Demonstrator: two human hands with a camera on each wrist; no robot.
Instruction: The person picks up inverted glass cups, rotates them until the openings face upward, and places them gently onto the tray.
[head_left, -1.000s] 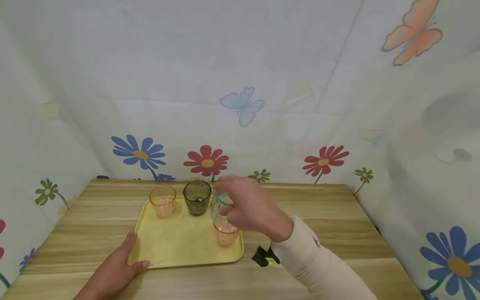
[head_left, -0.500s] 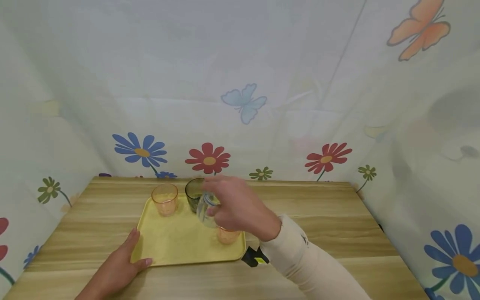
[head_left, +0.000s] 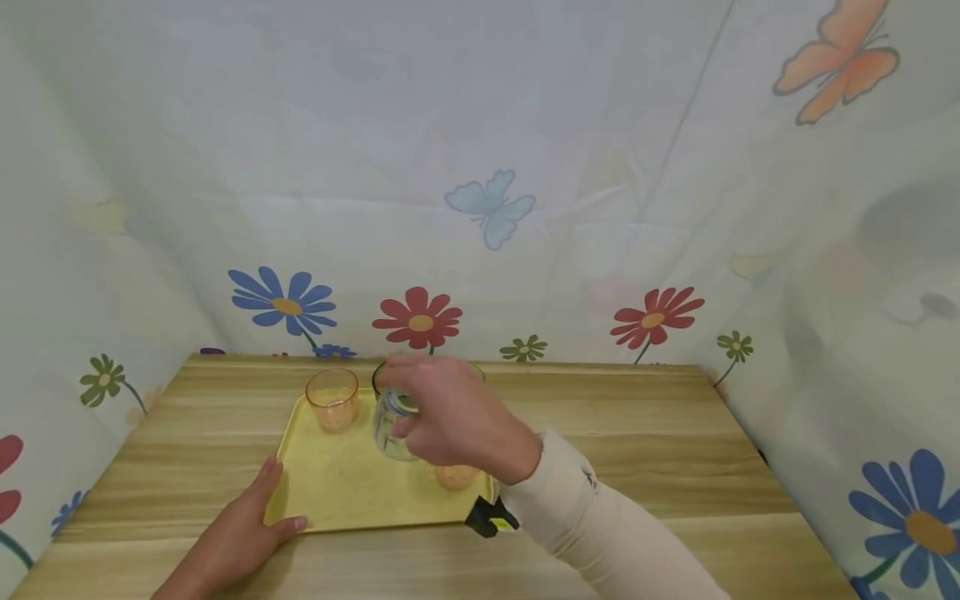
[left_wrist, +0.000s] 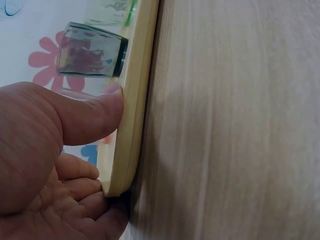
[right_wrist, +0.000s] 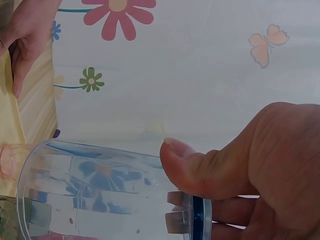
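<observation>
My left hand [head_left: 243, 521] grips the near left corner of a yellow tray [head_left: 352, 500], thumb over the near rim and fingers curled at the corner. A clear glass [head_left: 392, 433] with a bluish base is in my right hand [head_left: 457, 412]. It hangs upside down over the tray, its base [right_wrist: 200, 217] pinched by thumb and fingers. An orange glass [head_left: 333, 404] stands upright at the tray's back left. My right hand mostly hides a dark grey glass, which shows in the left wrist view as a smoky tumbler [left_wrist: 92, 50]. Below that hand sits another orange glass [head_left: 457, 477].
Behind the right hand a glass rim [head_left: 482, 375] peeks out, and a green-based glass [left_wrist: 107, 15] shows beyond the smoky one. A black piece [head_left: 487, 518] with a yellow mark sits by the right wrist. Flowered cloth [head_left: 570, 250] walls in the wooden table [head_left: 615, 417].
My right hand has carried the upside-down clear glass leftward across the tray, now covering most of the dark glass and revealing a rim behind. The left hand stays at the tray corner.
</observation>
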